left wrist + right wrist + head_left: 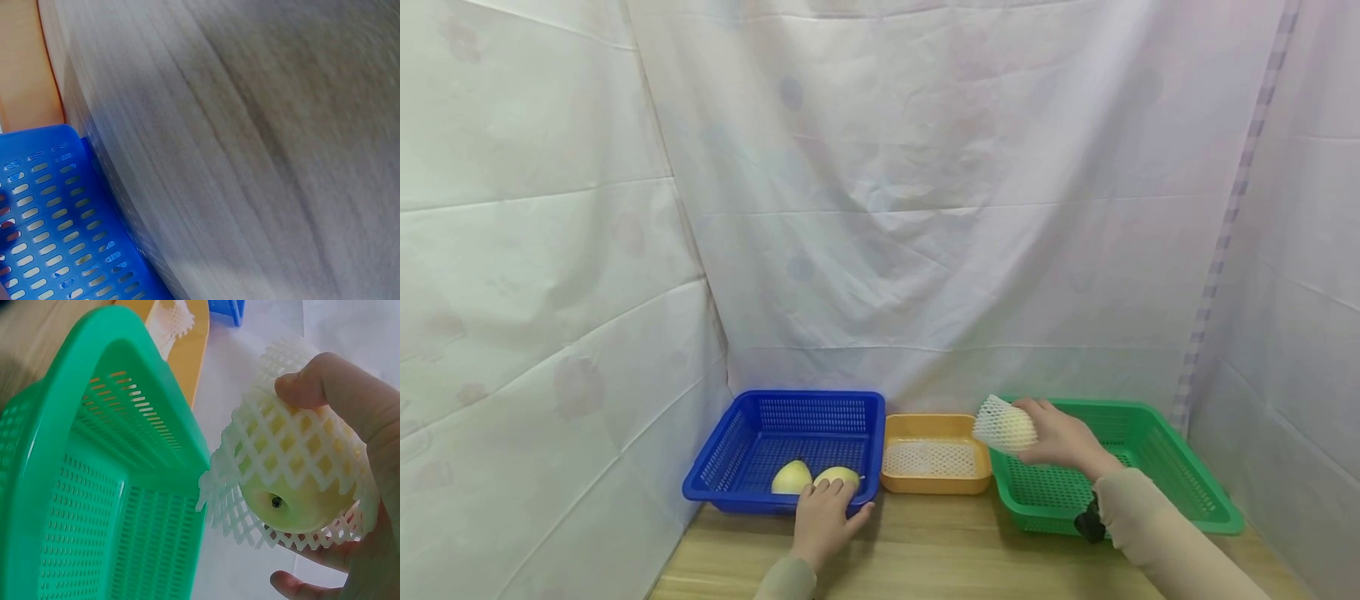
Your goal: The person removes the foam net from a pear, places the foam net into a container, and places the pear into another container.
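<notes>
My right hand holds a pale yellow-green pear wrapped in a white foam net, up over the left rim of the green basket. In the right wrist view the thumb presses on the net, and the pear's end with its dark spot shows through the net's open end. My left hand reaches over the front rim of the blue basket, its fingers resting on a bare pear. Beside that lies another bare pear. The left wrist view does not show the left hand's grasp.
Between the two baskets stands a small orange tray with white foam netting in it. All three containers stand on a wood-grain table. White cloth hangs behind and along both sides.
</notes>
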A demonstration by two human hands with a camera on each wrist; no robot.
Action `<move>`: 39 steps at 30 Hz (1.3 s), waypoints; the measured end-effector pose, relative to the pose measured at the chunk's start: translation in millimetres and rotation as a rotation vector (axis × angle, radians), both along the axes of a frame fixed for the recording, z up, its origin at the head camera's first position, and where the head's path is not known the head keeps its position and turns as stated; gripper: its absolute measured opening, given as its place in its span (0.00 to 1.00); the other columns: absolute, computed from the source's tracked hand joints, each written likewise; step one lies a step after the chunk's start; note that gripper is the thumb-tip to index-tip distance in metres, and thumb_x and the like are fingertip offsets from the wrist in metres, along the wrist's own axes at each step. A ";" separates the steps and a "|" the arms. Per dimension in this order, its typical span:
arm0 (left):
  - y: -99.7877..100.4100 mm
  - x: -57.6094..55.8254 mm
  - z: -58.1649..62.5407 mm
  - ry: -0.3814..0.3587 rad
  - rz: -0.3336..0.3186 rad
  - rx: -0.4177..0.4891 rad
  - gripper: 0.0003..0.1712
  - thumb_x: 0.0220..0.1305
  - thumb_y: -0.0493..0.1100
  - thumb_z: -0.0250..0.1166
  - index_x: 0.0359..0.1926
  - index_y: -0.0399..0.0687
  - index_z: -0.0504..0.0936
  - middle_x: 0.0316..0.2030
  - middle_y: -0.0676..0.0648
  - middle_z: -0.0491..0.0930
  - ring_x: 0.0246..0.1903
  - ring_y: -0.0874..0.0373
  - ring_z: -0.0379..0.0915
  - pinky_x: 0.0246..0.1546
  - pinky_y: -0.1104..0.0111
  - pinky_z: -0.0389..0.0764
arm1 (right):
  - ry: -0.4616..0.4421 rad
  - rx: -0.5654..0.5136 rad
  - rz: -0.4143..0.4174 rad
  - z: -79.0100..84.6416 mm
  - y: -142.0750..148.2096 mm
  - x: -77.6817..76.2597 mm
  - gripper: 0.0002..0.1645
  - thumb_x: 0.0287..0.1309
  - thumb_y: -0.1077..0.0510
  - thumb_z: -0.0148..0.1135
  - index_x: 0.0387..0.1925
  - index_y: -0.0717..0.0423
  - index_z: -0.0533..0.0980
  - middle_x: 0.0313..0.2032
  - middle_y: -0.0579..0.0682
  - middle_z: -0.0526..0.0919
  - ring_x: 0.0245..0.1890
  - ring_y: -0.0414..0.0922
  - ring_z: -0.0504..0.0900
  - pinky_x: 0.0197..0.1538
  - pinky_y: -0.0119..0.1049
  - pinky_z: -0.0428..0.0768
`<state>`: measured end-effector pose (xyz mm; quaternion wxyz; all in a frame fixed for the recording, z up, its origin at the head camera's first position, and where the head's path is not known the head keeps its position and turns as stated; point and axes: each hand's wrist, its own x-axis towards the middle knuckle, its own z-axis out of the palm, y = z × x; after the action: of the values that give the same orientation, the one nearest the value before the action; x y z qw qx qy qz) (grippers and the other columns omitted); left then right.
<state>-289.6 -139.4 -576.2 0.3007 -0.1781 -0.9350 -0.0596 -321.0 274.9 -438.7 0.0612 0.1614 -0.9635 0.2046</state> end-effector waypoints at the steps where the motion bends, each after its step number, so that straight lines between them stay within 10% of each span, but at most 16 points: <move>1: 0.1 0.3 0.0 -0.001 0.002 -0.001 0.21 0.55 0.67 0.65 0.31 0.57 0.78 0.26 0.57 0.71 0.30 0.57 0.67 0.37 0.58 0.69 | -0.001 -0.001 0.000 -0.4 -1.1 0.1 0.48 0.41 0.48 0.75 0.66 0.48 0.65 0.52 0.55 0.74 0.38 0.49 0.76 0.28 0.44 0.73; 39: 0.0 1.2 1.4 -0.013 0.002 -0.008 0.22 0.56 0.67 0.64 0.34 0.56 0.80 0.29 0.56 0.74 0.32 0.57 0.69 0.39 0.56 0.71 | -0.030 -0.006 0.068 -15.1 -53.8 22.7 0.52 0.32 0.50 0.75 0.66 0.43 0.66 0.51 0.45 0.74 0.37 0.42 0.73 0.35 0.48 0.73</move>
<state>-288.4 -139.5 -574.8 0.2940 -0.1780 -0.9374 -0.0568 -298.3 221.1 -453.8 0.0403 0.1907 -0.9577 0.2118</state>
